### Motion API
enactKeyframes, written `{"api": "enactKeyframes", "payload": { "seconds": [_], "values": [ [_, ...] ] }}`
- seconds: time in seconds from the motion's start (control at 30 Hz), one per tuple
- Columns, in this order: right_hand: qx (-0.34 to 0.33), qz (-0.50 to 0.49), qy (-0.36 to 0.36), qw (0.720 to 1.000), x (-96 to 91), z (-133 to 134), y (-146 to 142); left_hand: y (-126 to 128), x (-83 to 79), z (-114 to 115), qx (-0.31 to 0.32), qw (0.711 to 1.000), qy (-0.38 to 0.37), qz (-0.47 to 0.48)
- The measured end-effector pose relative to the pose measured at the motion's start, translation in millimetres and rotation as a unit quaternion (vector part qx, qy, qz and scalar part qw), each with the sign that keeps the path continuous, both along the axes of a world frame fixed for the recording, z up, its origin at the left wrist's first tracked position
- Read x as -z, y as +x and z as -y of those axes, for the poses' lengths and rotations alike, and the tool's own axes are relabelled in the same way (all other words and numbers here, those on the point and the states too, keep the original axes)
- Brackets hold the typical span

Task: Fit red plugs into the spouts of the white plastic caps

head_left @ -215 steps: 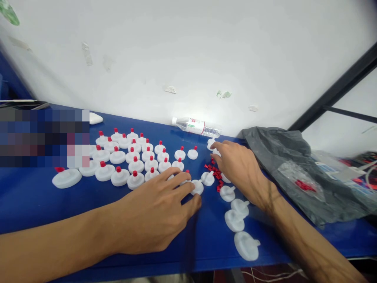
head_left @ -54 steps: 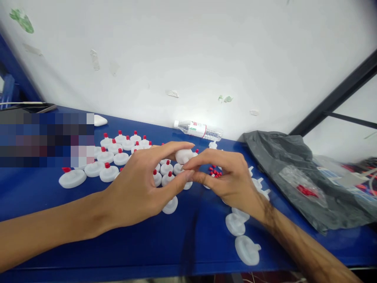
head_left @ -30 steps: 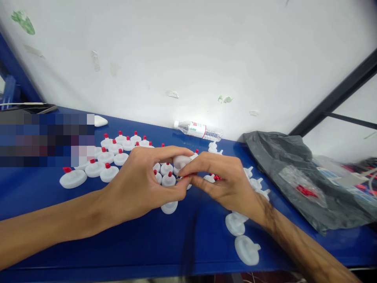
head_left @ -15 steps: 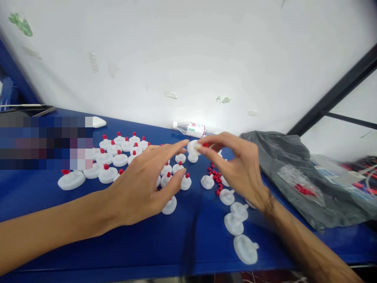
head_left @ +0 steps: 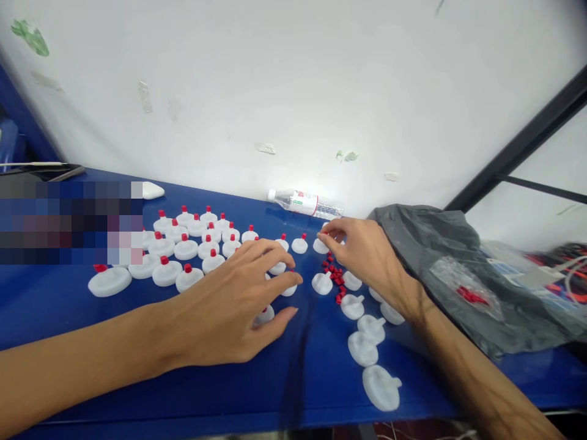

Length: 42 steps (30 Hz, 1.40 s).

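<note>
My left hand [head_left: 233,302] lies open with its fingers spread low over white plastic pieces on the blue table [head_left: 220,385]; one white piece [head_left: 265,316] peeks out between thumb and fingers. My right hand [head_left: 364,250] reaches to the back, its fingertips pinched on a white piece with a red cap [head_left: 320,245] that rests on the table. Rows of capped white pieces [head_left: 186,249] stand to the left. A small pile of loose red caps [head_left: 334,276] lies between my hands. Uncapped white pieces [head_left: 362,348] lie near my right wrist.
A clear water bottle [head_left: 302,201] lies against the white wall. A grey plastic bag [head_left: 431,244] with a small clear bag of red caps [head_left: 472,293] on it covers the right side. A black metal post [head_left: 518,146] slants at the right.
Both hands had held one white piece up between them. The left hand has let go and dropped to the table; the right hand has carried the capped piece back and down onto the table.
</note>
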State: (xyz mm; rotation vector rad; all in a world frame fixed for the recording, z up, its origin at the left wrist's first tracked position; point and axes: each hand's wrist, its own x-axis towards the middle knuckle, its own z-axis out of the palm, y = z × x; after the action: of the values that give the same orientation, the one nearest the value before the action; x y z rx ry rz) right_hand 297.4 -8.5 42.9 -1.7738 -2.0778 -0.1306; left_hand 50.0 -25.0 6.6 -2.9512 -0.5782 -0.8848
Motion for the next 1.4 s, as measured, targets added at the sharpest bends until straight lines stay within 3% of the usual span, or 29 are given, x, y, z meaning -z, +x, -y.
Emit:
{"api": "enactKeyframes", "payload": {
  "seconds": [0.2, 0.33, 0.47, 0.6, 0.73, 0.93, 1.13, 1.33, 1.4],
  "values": [
    [-0.031, -0.007, -0.038, 0.999, 7.5, -7, 2, 2, 5.5, -2, 0.002, 0.999, -0.002, -0.034],
    [-0.003, 0.003, -0.022, 1.000, -3.2, -5, 7, 1, 7.9, -5, -0.007, 0.998, 0.030, -0.047],
    [-0.045, -0.010, -0.106, 0.993, -20.8, 5, 13, 1, 7.7, -7, -0.023, 0.997, 0.055, -0.059],
    [-0.095, -0.007, -0.195, 0.976, -25.1, 11, 15, 1, 6.6, -6, -0.029, 0.997, 0.052, -0.046],
    [-0.144, -0.027, -0.195, 0.970, -19.7, 13, 11, 2, 6.5, -4, -0.028, 0.998, 0.051, -0.034],
    [-0.142, -0.054, -0.261, 0.953, -17.0, 15, 7, 3, 6.9, -3, -0.024, 0.999, 0.025, -0.028],
    [-0.187, -0.153, -0.260, 0.935, -24.4, 20, 10, 2, 5.9, -1, -0.025, 0.999, 0.028, 0.007],
    [-0.272, -0.255, -0.268, 0.888, -24.6, 27, -5, -1, 3.6, -1, 0.007, 0.996, 0.049, 0.071],
    [-0.260, -0.238, -0.249, 0.902, -23.9, 26, -7, 0, 3.7, -2, 0.004, 0.994, 0.065, 0.091]
  ]
}}
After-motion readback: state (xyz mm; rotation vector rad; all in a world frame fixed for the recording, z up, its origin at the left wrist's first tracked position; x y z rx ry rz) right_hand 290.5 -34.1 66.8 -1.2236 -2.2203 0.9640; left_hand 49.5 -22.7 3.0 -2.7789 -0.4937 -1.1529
